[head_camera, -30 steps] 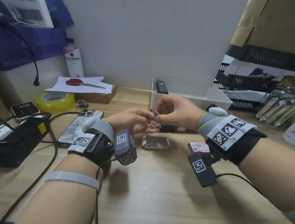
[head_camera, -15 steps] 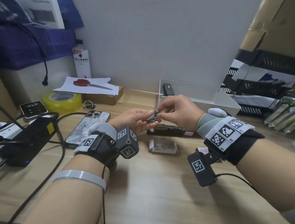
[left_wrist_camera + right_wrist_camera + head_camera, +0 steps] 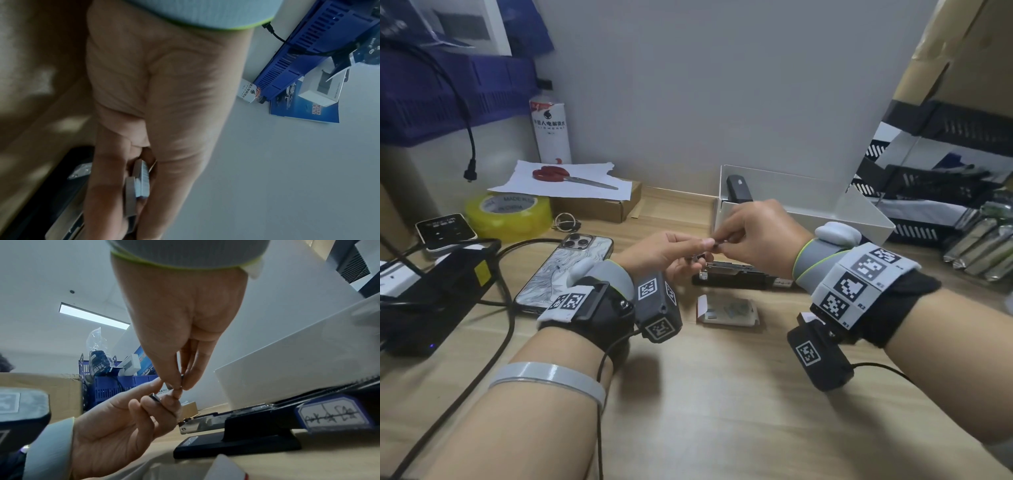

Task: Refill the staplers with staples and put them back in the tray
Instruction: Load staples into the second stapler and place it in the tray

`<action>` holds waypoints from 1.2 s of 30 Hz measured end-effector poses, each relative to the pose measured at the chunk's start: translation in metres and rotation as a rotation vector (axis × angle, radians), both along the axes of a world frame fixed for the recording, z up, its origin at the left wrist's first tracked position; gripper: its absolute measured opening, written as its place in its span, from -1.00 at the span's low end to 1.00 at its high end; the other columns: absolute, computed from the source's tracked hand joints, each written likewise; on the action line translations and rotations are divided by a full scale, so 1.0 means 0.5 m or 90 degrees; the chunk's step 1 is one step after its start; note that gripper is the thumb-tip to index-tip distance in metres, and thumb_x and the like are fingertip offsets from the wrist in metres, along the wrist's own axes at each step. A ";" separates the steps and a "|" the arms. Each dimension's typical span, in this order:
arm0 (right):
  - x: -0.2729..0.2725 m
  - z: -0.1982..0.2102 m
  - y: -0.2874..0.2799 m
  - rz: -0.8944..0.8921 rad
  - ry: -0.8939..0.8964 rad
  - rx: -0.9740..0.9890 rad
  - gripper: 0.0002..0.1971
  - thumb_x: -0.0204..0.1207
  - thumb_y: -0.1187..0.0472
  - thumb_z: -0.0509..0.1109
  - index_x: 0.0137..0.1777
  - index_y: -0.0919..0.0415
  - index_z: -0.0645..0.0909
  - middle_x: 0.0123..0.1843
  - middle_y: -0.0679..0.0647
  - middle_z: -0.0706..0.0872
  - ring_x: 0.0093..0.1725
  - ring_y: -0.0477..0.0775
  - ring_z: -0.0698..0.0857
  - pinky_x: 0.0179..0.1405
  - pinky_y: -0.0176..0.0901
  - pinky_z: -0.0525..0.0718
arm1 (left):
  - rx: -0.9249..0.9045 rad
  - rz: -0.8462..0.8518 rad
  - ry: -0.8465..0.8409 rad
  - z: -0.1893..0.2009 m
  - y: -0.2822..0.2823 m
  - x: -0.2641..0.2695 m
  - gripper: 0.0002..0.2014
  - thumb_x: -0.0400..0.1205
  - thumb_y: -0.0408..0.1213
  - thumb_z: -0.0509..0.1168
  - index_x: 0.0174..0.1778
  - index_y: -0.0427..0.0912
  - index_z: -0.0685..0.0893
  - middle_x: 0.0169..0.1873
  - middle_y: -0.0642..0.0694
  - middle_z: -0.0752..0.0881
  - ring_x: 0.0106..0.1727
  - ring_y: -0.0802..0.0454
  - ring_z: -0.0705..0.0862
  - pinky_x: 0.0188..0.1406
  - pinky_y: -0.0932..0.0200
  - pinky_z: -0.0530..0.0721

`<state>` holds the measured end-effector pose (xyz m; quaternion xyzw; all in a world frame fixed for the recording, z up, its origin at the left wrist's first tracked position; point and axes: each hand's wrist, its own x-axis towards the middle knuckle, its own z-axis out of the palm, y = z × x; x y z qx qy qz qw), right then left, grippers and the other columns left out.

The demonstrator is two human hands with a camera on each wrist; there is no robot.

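Left hand: my left hand (image 3: 671,250) is raised above the pale wooden worktop (image 3: 722,394), its fingers (image 3: 144,404) curled round a small strip of silver metal staples (image 3: 140,180), thumb stretched towards the other hand.
Right hand: my right hand (image 3: 753,236) meets it from the right, thumb and forefinger pressed together on a small dark piece at the left fingertips; I cannot tell whether that piece is part of the same strip.
Open stapler: a black desk stapler with a bare metal staple channel (image 3: 736,274) lies on the worktop just beyond and below both hands, its top swung back and the channel exposed. In the right wrist view a blue-edged label with handwriting sits on its rear end (image 3: 331,415).
Staple box: a small flat cardboard staple box with an open flap (image 3: 726,310) lies on the worktop near the stapler, on my side of it.
Tray: a white rectangular plastic tray (image 3: 859,219) stands behind my hands against the grey wall, with a second black stapler (image 3: 738,188) standing in its left end.
Left of the worktop: a phone in a white marbled case (image 3: 565,270) lies face down, a yellow roll of tape (image 3: 508,212) sits behind it, and red-handled scissors (image 3: 565,176) rest on a white sheet of paper.
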<state>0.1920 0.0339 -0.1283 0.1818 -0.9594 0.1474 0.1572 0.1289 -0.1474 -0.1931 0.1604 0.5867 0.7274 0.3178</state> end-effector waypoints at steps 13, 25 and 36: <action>-0.020 0.000 0.003 -0.064 -0.169 -0.036 -0.91 0.39 0.22 0.57 -0.11 0.09 0.77 -0.23 -0.04 0.78 -0.20 -0.06 0.70 -0.08 -0.25 0.66 | 0.130 0.156 -0.050 -0.016 -0.012 -0.023 -0.83 0.66 -0.41 0.37 0.07 -0.43 0.78 -0.21 -0.21 0.81 -0.19 0.05 0.83 0.01 0.25 0.81; -0.040 -0.031 0.005 -0.051 -0.222 -0.002 -0.88 0.34 0.12 0.62 -0.13 0.00 0.80 -0.26 -0.03 0.81 -0.25 -0.06 0.74 -0.19 -0.30 0.64 | 0.167 0.159 -0.107 -0.019 -0.015 -0.025 -0.76 0.67 -0.66 0.23 0.21 -0.50 0.68 0.08 -0.44 0.82 0.11 -0.15 0.86 0.10 0.17 0.80; -0.040 -0.031 0.007 -0.031 -0.222 0.010 -0.84 0.36 0.03 0.61 -0.08 0.01 0.81 -0.30 -0.09 0.76 -0.37 -0.20 0.63 -0.36 -0.49 0.49 | 0.170 0.161 -0.111 -0.015 -0.015 -0.017 -0.76 0.63 -0.56 0.36 0.22 -0.48 0.72 0.03 -0.38 0.85 0.05 -0.11 0.88 0.03 0.21 0.83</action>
